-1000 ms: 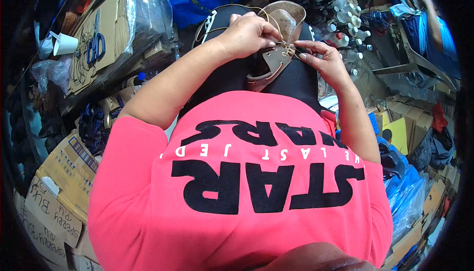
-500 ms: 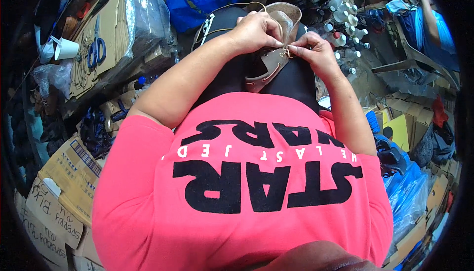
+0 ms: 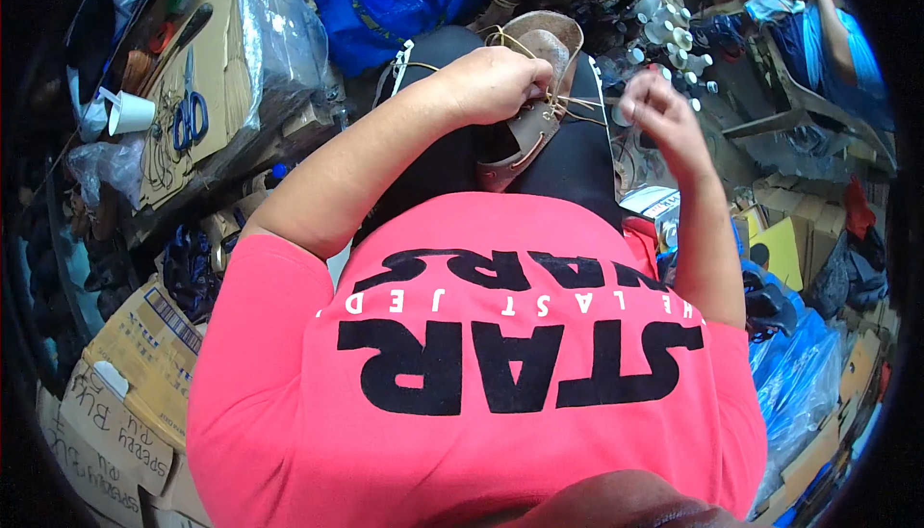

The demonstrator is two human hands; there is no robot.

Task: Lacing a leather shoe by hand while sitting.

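Amid cluttered cardboard boxes (image 3: 144, 364), a brown shoe (image 3: 534, 114) rests on the lap, left hand (image 3: 496, 80) clamped on it, right hand (image 3: 659, 119) pinching its lace (image 3: 577, 102); lacing looks unfinished.

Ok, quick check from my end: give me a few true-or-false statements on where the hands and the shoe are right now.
1. The left hand grips the brown shoe. True.
2. The right hand is clamped on the shoe's sole. False: it is lifted beside the shoe, apart from it.
3. The shoe rests on the person's lap. True.
4. Blue-handled scissors lie to the person's right. False: they lie on cardboard to the left.
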